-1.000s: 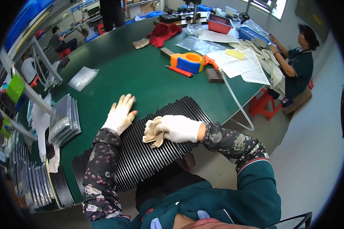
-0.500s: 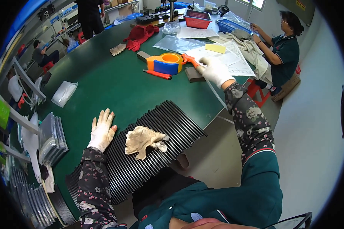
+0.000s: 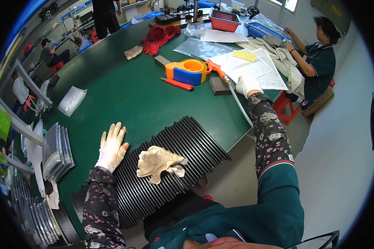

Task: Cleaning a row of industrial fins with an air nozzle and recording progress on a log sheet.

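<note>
Resting flat and open, the gloved left hand (image 3: 111,146) presses the black ribbed panel (image 3: 162,170) beneath a crumpled beige rag (image 3: 158,162). The right hand (image 3: 247,85) grips a white hose (image 3: 241,108) behind its orange nozzle (image 3: 217,70). A clear plastic bag (image 3: 72,100) lies on the green table (image 3: 124,91); the panel's lower-left end is cut off.

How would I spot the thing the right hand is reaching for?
Start at the green table and go to its far right edge, beside the orange and blue tape dispenser. The right hand is on an air gun there. Unlike its neighbours, it has an orange nozzle body trailing a pale hose.
</note>
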A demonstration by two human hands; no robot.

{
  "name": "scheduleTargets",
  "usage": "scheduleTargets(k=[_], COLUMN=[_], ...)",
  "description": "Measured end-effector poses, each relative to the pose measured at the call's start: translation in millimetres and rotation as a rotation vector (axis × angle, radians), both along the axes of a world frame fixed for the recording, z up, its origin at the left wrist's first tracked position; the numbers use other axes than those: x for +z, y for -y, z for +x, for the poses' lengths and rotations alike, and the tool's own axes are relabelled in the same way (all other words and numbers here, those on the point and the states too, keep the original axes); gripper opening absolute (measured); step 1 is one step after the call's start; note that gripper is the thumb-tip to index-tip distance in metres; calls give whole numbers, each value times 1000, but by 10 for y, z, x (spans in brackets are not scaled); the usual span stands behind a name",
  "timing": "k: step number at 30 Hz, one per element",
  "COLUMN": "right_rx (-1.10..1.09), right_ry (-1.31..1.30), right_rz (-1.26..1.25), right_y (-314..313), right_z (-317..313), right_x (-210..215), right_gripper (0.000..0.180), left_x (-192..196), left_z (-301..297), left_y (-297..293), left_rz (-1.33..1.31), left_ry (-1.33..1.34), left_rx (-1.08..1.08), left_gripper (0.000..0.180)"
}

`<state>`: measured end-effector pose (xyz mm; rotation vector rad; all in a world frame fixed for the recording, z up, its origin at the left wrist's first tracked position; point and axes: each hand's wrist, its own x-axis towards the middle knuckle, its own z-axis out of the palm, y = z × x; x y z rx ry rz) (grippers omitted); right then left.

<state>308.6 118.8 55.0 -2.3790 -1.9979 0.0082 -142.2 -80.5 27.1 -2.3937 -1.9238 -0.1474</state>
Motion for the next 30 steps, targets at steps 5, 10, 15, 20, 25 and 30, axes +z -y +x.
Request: scheduleTargets(k=[5,10,15,20,25,30], right_rx=[39,50,125,297,453,422], right_ry=[0,71,-143,-375,-298,-489], right_rz=[33,-29,-5,66,-140,-64], right_y=[52,93,161,284,741,881], right_z=[35,96,217,461,319,496], right_x=[13,-27,-66,-11,50,-150], right_gripper=[24,27,29,37,34,34], left_x=[-10,-20,16,9,-77,-143], left_z=[-16,-2,39,-2,-242,-210], left_y=[7,46,78,-31,-146,-187], left_rz=[-7,-18,-43,22,73,56], left_ry=[3,-30,-38,-54,-96,-93], left_rx=[-1,23,33,6,-38,-59], left_gripper=[56,55,52,48,51,51])
